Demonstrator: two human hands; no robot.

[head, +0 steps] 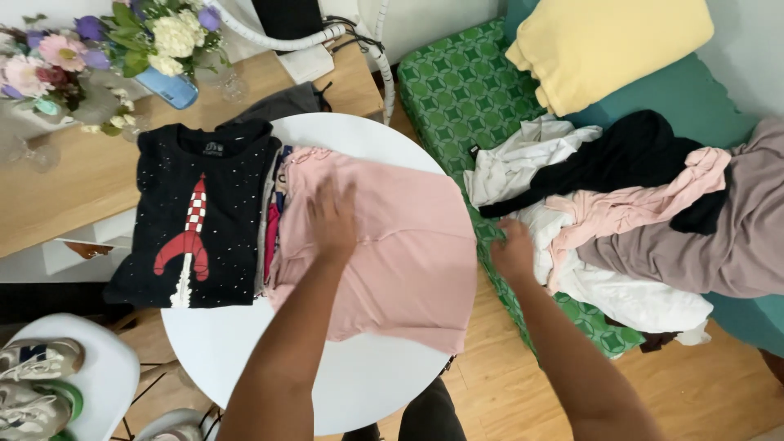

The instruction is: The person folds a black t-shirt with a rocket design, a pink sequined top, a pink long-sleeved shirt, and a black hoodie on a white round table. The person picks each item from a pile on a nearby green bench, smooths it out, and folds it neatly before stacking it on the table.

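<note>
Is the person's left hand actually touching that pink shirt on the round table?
Touching. The head view shows the left hand lying flat on the pink shirt, palm down, with no gap showing between them.

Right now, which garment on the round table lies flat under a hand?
The pink shirt, spread out under the left hand; the black rocket shirt lies untouched beside it.

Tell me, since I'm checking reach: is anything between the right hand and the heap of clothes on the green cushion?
Nothing visible. The right hand already rests at the near edge of the clothes heap, against its white garment. The left hand lies flat on the pink shirt on the round white table.
</note>
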